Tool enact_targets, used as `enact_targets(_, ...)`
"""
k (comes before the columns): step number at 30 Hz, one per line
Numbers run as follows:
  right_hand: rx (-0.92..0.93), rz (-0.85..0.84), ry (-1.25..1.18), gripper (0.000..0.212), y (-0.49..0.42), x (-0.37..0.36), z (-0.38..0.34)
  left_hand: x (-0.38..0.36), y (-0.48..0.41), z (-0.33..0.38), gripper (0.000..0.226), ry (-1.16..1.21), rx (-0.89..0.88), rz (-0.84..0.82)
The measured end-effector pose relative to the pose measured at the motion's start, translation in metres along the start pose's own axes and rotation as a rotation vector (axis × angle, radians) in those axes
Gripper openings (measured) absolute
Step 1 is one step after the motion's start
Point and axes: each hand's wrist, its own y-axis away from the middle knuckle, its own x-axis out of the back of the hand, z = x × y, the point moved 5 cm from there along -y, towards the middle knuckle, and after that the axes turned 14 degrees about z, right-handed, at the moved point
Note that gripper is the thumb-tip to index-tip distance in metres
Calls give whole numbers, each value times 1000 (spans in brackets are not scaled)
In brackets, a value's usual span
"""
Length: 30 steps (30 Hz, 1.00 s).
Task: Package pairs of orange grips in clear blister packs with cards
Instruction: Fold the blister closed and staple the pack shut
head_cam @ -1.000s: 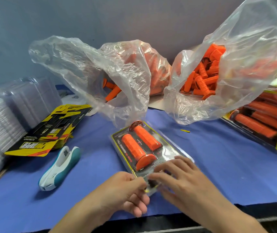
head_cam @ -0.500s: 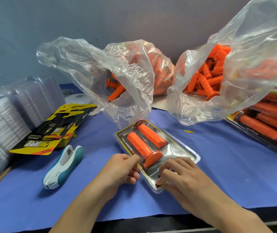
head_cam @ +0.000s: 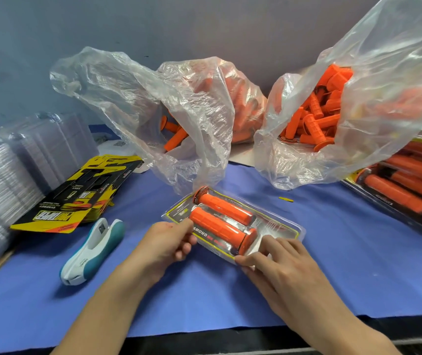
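Both left grip (head_cam: 170, 243) and right grip (head_cam: 280, 265) pinch pack (head_cam: 281, 228).

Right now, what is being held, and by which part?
Both grip the blister pack: left hand pinches its left edge, right hand pinches its near end.

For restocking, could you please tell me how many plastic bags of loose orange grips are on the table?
2: one plastic bag behind the blister pack, the other to its right. Others may lie outside the view.
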Motion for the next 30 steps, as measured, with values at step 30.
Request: enact_targets(30,45,-2,220,24,-15,-25,-1,21,-5,-10,36,-194,-120,15)
